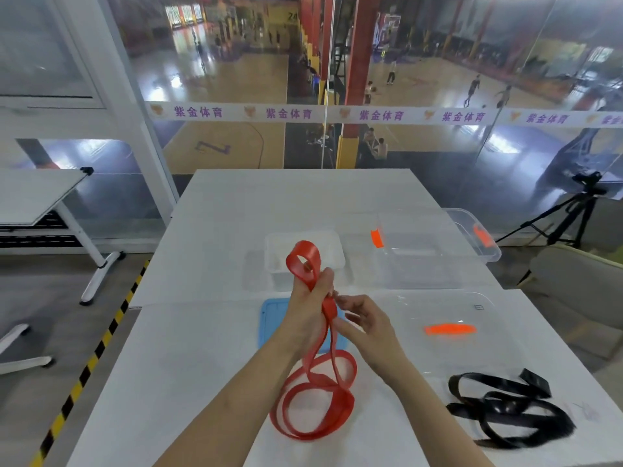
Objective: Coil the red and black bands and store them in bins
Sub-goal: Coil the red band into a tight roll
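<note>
Red band point(312, 404) runs from a small loop raised above the desk point(209, 348) down to wide loose loops lying on the desk's near middle; the left hand point(308, 298) is closed around the band just under that small loop, fingers curled tight on it; the right hand point(362, 320) sits just beside the left, its fingertips point(340, 303) pinching the doubled strip where it leaves the left fist, the other fingers half bent. Behind the hands a blue lid point(269, 326) lies flat on the desk, partly hidden by the wrists. Black band point(505, 404) lies in a loose tangle near the desk's near right corner, well apart from the red one and touched by neither hand. Between the black band and the far bins a clear lid point(485, 311) with an orange strip point(450, 329) rests flat toward the right edge. Toward the far side, a small clear bin point(337, 241) stands near the middle, directly beyond the raised loop; a larger clear bin point(421, 264) with an orange latch point(376, 238) stands to its right; a further clear container point(492, 254) with an orange latch overhangs the right edge. Off the right edge a tripod point(569, 217) stands on the floor.
</note>
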Demonstrator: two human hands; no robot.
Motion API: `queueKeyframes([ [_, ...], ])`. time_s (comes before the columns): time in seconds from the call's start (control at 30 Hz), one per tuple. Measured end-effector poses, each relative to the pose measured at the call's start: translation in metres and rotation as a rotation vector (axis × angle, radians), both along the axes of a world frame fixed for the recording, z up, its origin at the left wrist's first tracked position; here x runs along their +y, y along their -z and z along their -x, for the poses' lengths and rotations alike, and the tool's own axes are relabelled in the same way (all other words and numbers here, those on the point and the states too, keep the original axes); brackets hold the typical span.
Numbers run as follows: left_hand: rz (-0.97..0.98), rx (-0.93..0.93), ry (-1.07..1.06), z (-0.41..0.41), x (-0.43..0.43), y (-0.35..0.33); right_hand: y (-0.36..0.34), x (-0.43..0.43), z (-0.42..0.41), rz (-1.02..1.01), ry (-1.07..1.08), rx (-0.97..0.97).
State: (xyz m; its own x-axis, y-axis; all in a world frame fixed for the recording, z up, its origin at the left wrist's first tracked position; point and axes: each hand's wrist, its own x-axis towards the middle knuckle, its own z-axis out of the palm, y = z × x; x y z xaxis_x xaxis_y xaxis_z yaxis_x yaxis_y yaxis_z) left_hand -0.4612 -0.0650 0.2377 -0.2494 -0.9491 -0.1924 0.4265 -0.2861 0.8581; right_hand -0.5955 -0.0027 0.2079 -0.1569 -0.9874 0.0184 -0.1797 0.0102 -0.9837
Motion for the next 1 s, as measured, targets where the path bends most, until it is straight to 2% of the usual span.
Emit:
queueKeyframes([
  [0.13,-0.107,0.167,0.047,-0.009,0.001,-0.019,-0.004,0.001,-0.009,0.049,-0.038,-0.025],
  [0.27,-0.112,0.205,0.021,-0.019,0.005,-0.031,-0.007,-0.001,-0.012,0.078,-0.04,-0.01],
  [0.57,0.072,0.071,0.046,-0.034,0.01,-0.032,-0.015,-0.001,-0.012,0.152,0.006,-0.033],
  [0.7,0.167,-0.001,-0.041,-0.047,0.005,-0.029,-0.024,-0.005,-0.004,0.179,0.043,-0.07],
  [0.8,0.127,0.044,-0.151,-0.06,0.001,-0.03,-0.031,-0.005,0.001,0.195,0.053,-0.105],
  [0.87,0.201,-0.083,-0.195,-0.07,-0.002,-0.032,-0.033,-0.005,0.002,0.207,0.062,-0.117],
  [1.0,0.513,-0.622,-0.193,-0.085,-0.008,-0.034,-0.036,-0.006,0.002,0.222,0.069,-0.131],
])
